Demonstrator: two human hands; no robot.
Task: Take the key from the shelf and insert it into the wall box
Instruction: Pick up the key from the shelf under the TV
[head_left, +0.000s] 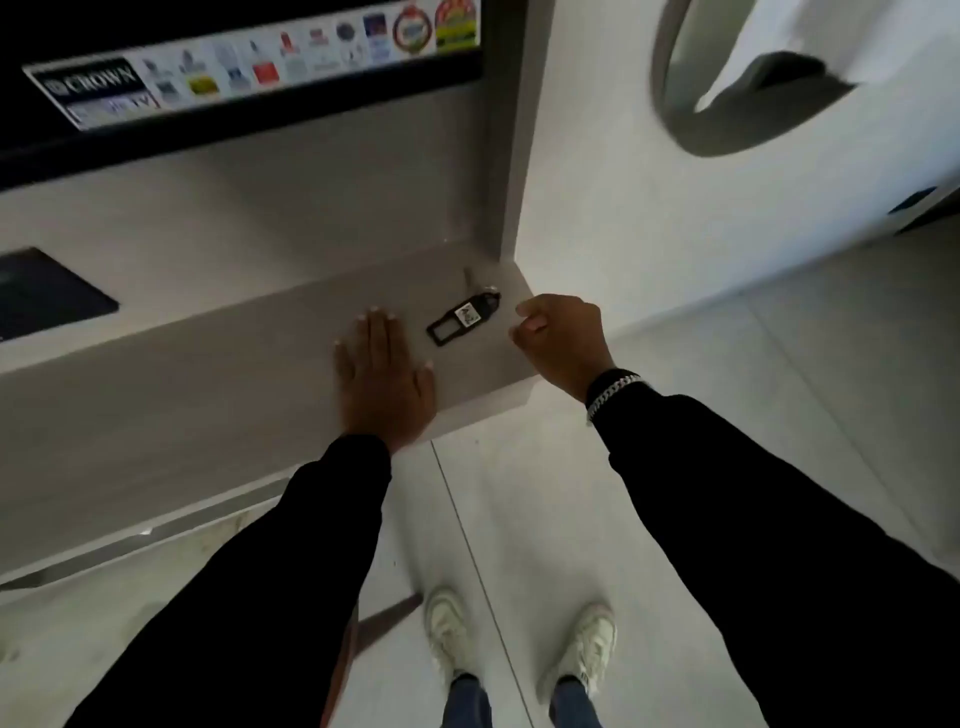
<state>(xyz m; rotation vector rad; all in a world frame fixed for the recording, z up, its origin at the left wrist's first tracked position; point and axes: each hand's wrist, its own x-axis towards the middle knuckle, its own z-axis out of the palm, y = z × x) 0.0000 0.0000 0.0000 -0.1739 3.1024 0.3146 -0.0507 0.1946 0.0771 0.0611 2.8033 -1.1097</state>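
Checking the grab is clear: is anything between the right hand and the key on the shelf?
Nothing visible. The right hand hovers beside the black-tagged metal key on the grey shelf; the left hand lies flat opposite.

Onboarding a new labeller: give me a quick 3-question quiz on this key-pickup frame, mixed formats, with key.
1. True or false: the key is already gripped in the right hand.
2. Multiple choice: the left hand is
A. curled into a fist in the air
B. laid flat, palm down, on the shelf
C. holding the key's black tag
3. Fill in: the key lies near the shelf's ____ end, between the two hands.

Key
1. False: the key lies on the shelf, and the right hand, fingers curled, is beside it without touching.
2. B
3. right
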